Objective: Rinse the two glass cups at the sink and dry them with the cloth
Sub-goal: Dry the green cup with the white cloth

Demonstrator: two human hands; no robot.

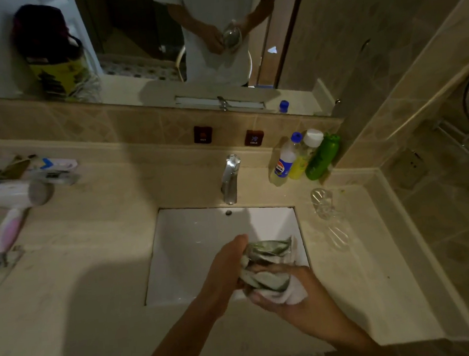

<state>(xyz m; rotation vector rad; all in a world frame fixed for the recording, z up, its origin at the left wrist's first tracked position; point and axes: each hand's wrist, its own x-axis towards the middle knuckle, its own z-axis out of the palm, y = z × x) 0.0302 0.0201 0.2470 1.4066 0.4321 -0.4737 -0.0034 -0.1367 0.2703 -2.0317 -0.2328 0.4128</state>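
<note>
Over the front right corner of the white sink (194, 246) I hold one glass cup (271, 252) on its side, stuffed and wrapped with a white-and-green cloth (282, 287). My left hand (227, 272) grips the cup from the left. My right hand (291, 292) holds the cloth against the cup from below and right. The second glass cup (323, 202) stands on the counter to the right of the sink, apart from both hands. No water shows at the chrome tap (230, 179).
Three bottles (305, 156) stand against the back wall right of the tap. A hair dryer (11, 197) and toiletries lie on the counter (80, 276) at far left. A mirror (187, 40) spans the back wall; a tiled wall closes the right side.
</note>
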